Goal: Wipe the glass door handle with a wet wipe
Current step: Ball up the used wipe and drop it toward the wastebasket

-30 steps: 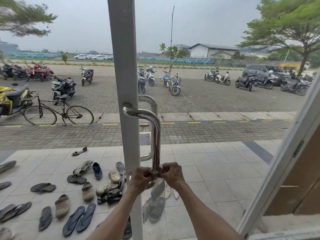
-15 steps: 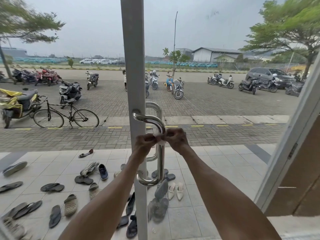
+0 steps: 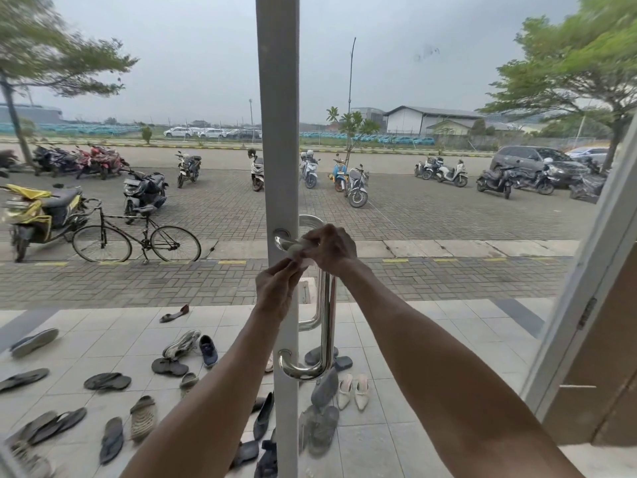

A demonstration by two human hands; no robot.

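A shiny steel D-shaped handle (image 3: pixel 326 322) is fixed to the grey frame (image 3: pixel 278 132) of the glass door, just right of the frame. A white wet wipe (image 3: pixel 297 249) is wrapped around the handle's upper bend. My right hand (image 3: pixel 331 246) grips the wipe on that bend. My left hand (image 3: pixel 275 288) is lower and to the left, in front of the frame, pinching the wipe's hanging end. The top curve of the handle is hidden by my right hand.
Through the glass lie several shoes and sandals (image 3: pixel 179 353) on a tiled porch. A bicycle (image 3: pixel 136 236) and parked scooters (image 3: pixel 356 182) stand on the paving beyond. A second door's white frame (image 3: pixel 579 291) slants at the right edge.
Both hands slid the wipe up from the bottom of the handle to its upper bend. The right hand now sits on the bend, with the left hand just below it.
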